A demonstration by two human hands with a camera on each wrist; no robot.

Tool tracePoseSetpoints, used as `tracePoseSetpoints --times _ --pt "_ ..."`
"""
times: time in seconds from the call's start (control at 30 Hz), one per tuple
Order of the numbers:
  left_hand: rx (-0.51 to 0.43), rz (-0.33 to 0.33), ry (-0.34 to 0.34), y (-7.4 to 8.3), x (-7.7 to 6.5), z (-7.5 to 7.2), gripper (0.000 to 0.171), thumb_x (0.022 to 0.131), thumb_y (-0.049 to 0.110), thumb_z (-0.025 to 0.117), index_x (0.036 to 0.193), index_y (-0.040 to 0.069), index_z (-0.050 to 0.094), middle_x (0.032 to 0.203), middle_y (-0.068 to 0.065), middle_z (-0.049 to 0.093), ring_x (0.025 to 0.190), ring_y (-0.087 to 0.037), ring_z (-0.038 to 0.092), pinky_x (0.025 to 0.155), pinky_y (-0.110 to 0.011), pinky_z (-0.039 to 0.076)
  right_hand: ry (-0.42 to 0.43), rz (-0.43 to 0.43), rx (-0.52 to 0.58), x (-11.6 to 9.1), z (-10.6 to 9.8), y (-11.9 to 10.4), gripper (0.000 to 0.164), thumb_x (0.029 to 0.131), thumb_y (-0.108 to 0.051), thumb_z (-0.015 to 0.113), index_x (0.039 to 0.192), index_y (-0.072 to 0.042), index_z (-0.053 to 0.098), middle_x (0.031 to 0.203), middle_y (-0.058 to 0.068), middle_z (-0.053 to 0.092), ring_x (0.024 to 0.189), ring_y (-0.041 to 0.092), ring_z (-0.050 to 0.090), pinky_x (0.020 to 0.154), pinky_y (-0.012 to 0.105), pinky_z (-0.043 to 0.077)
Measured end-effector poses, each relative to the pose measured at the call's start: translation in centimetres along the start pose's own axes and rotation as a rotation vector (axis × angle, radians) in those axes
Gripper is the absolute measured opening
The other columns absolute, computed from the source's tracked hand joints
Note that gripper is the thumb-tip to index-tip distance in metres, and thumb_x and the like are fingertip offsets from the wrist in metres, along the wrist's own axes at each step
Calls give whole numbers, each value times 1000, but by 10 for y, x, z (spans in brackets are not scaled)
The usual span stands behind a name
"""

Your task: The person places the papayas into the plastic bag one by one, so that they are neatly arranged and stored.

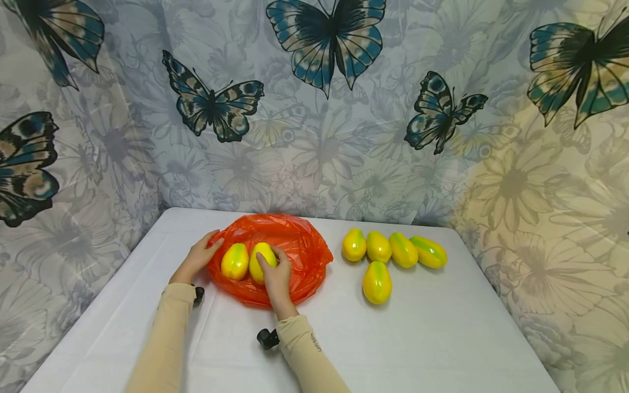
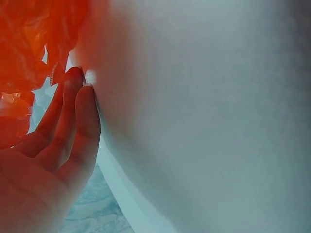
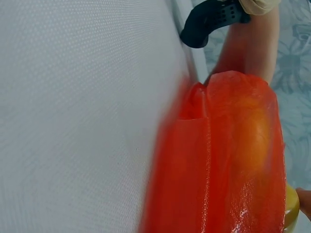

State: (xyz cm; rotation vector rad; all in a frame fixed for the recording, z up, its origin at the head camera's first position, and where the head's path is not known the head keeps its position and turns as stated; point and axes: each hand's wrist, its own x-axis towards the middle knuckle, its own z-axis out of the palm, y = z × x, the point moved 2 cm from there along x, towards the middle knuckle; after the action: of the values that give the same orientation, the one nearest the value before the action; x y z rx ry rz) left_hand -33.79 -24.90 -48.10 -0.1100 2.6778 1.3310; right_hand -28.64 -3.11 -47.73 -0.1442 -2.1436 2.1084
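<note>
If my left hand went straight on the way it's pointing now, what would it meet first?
Most likely the bag: your left hand is right at its left edge, though the head view leaves the exact contact hard to judge.

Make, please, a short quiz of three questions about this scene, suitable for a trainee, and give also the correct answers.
1. How many yellow fruits lie on the white table outside the red bag?
2. True or false: the right hand grips a yellow fruit.
3. What is the left hand nearest to?
A) The edge of the red bag
B) The yellow fruits outside the red bag
C) The right edge of the white table

Key: 1. Five. 2. True. 3. A.
</note>
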Motion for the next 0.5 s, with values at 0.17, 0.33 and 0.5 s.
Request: tracePoseSetpoints --times 0.17,0.33,0.5 --pt "5 14 3 0 0 0 70 104 49 35 157 8 14 160 -25 20 145 -47 19 117 -65 19 4 11 15 0 1 1 51 89 -26 72 132 -3 57 129 13 61 115 27 57 102 46 50" --pt "15 29 11 0 0 -1 69 104 46 36 156 6 15 160 -25 20 146 -47 18 117 -65 17 3 7 7 0 1 2 53 89 -27 71 132 -1 56 130 15 60 115 29 58 101 46 50" --pt "11 12 5 1 0 -1 69 104 48 35 156 8 15 160 -25 19 146 -48 17 117 -66 17 4 11 5 0 1 3 48 91 -26 69 130 -1 57 128 16 61 114 29 59 99 44 52"
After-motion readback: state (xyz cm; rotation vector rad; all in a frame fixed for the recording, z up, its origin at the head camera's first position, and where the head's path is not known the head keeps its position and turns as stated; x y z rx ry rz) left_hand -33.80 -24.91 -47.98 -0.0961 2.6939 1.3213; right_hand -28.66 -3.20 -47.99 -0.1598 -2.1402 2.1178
